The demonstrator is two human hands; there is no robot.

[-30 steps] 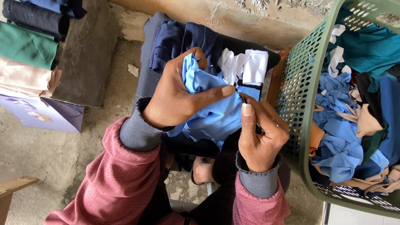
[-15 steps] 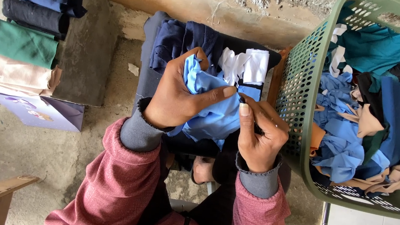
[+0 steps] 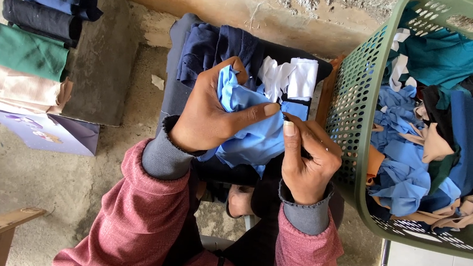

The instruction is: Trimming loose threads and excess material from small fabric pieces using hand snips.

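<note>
Light blue cloth point(image 3: 253, 137): bunched between our two hands, over the dark clothes pile point(image 3: 227, 48).
Left hand point(image 3: 212, 113): we're gripping the cloth, thumb across.
Right hand point(image 3: 306, 160): pinching its edge.
Green basket point(image 3: 355, 104): just right of our right hand, full of scraps.

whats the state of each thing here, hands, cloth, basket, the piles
left hand: gripping light blue cloth
right hand: pinching the cloth's edge
light blue cloth: crumpled
green basket: full of mixed scraps
folded fabrics: stacked at left
dark garments: heaped under the hands
</note>
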